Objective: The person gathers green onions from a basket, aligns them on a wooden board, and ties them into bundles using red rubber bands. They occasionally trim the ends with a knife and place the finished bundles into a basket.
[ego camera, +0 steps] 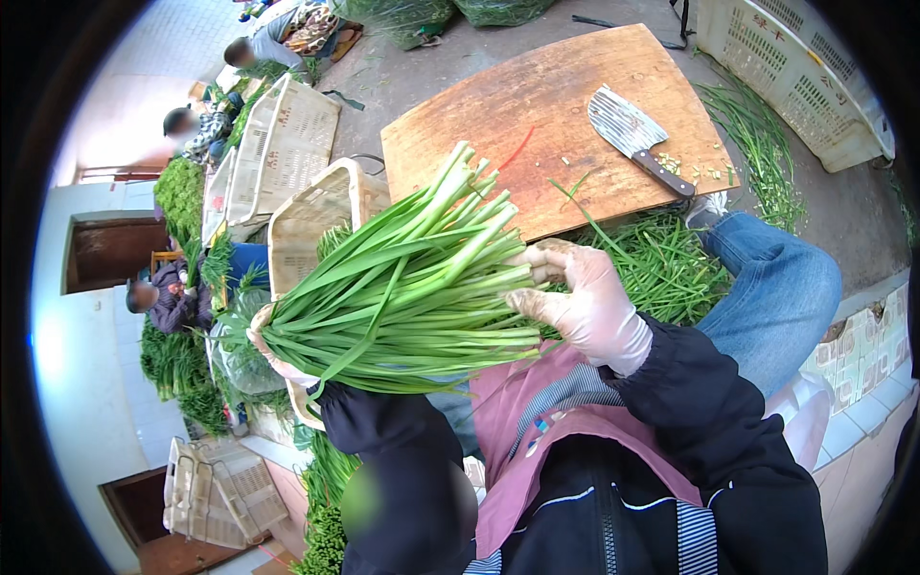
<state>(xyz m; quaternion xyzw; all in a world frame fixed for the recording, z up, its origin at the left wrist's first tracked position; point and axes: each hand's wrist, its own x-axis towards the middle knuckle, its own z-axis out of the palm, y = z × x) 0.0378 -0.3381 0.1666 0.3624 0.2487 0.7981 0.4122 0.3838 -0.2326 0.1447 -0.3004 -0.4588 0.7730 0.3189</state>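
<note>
A large bunch of long green garlic chives or similar leafy stalks (410, 287) lies across the front of me, pale cut ends to the right. My left hand (277, 352), gloved and mostly hidden by the leaves, grips the leafy end. At the pale ends is my right hand (586, 305) in a stained translucent glove, thumb and fingers apart, its fingertips at the stalks. Beyond the bunch, a cleaver (632, 133) with a dark handle rests on a wooden board (489, 108), near small cut bits and a red strip.
Loose green trimmings (658, 266) lie below the board. Plastic crates stand at the right (790, 86) and left (313, 208); another stack (223, 496) is lower left. Several people sit among greens at the left. Full plastic bags (402, 18) stand beyond the board.
</note>
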